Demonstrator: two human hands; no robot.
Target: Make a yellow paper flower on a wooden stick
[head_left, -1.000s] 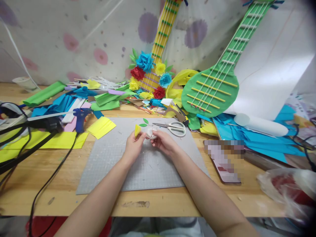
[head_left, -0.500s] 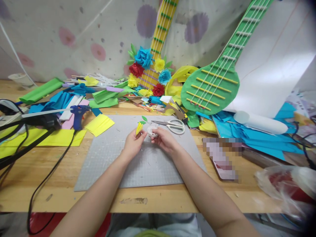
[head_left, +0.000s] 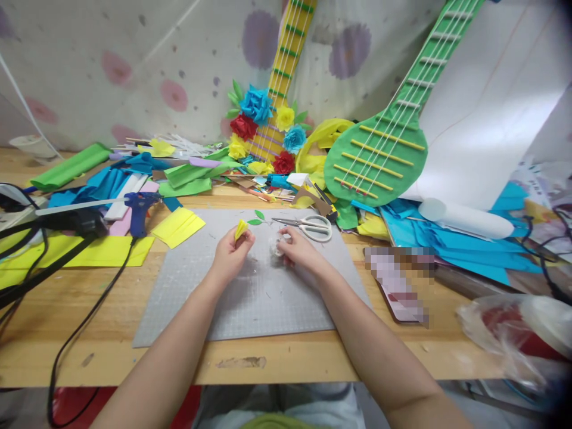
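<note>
Over the cutting mat, my left hand (head_left: pixel 229 257) is closed on a small yellow crepe-paper piece (head_left: pixel 241 229), gathered and sticking up above the fingers. My right hand (head_left: pixel 301 252) pinches a small pale spool (head_left: pixel 275 246) at its side; the spool is blurred, and what is wound on it cannot be made out. The hands are apart, with a gap of mat between them. Just beyond them lie two green paper leaves (head_left: pixel 255 221) on a thin stem. White-handled scissors (head_left: pixel 315 228) lie beyond my right hand, blades pointing left.
The grey cutting mat (head_left: pixel 187 316) covers the table's middle. To the left are a blue glue gun (head_left: pixel 138 214) with a black cord and yellow paper (head_left: pixel 177 227). A phone (head_left: pixel 397 292) lies right. Behind stand a green paper instrument (head_left: pixel 379 158) and a flower-decorated yellow one (head_left: pixel 283 77).
My hands have moved apart: the left went left with the yellow paper, the right moved slightly right and lower with the spool. The spool has tilted. The view has shifted slightly.
</note>
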